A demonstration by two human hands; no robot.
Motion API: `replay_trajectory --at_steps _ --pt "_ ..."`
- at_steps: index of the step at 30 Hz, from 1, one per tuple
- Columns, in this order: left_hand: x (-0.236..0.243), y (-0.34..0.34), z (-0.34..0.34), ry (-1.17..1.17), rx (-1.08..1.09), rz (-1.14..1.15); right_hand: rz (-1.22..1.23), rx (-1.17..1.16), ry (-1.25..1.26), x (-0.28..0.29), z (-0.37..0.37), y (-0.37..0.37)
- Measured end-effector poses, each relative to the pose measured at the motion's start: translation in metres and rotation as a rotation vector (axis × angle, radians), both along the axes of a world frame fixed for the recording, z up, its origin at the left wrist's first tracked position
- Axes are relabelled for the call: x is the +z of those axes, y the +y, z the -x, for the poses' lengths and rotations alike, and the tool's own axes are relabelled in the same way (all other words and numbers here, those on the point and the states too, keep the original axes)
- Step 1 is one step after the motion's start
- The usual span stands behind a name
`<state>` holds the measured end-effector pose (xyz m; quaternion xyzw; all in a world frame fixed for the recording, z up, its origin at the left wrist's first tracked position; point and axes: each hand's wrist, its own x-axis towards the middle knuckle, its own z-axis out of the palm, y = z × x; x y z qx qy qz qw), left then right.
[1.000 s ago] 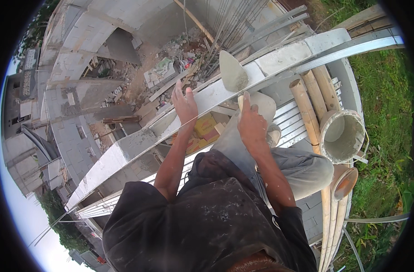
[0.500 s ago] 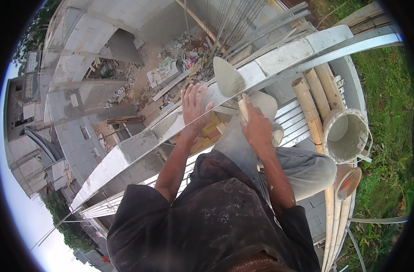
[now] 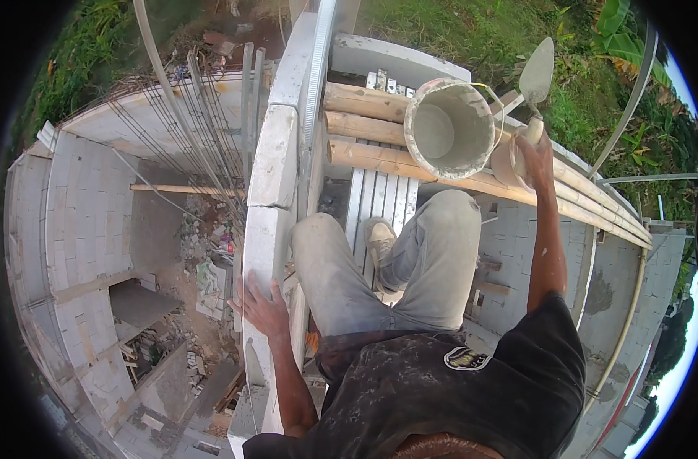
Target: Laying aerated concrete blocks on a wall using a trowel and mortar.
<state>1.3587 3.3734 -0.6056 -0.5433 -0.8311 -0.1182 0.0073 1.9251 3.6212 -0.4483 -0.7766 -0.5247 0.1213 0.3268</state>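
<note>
My right hand [image 3: 537, 155] grips the handle of a pointed trowel [image 3: 537, 74], its grey blade standing up and away from me. The trowel is at the right, just beyond a mortar-stained bucket [image 3: 421, 122] with a nearly bare-looking inside. Below the trowel handle, a smaller brownish container [image 3: 505, 165] is partly hidden by my hand and the bucket. My left hand [image 3: 262, 304] lies with fingers spread on the top of the light block wall [image 3: 266, 237], holding nothing.
Bamboo poles [image 3: 364, 155] run beneath the bucket, over slatted metal planks [image 3: 372, 203] where my foot rests. A metal straightedge strip [image 3: 317, 76] lines the wall's far end. Left of the wall is a deep drop to rubble [image 3: 211, 283] and thin rebar [image 3: 165, 145].
My view and body have turned toward the right. The trowel has moved from the wall top out to the bucket's right side. My left hand stays on the wall.
</note>
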Motion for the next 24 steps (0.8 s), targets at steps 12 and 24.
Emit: replay_trajectory --at_steps 12,24 --pt "0.006 0.002 -0.008 0.021 0.001 0.113 0.169 0.202 -0.047 -0.084 -0.011 0.089" --pt "0.024 0.024 -0.027 -0.105 0.018 0.338 0.142 0.193 -0.279 -0.147 -0.074 0.124"
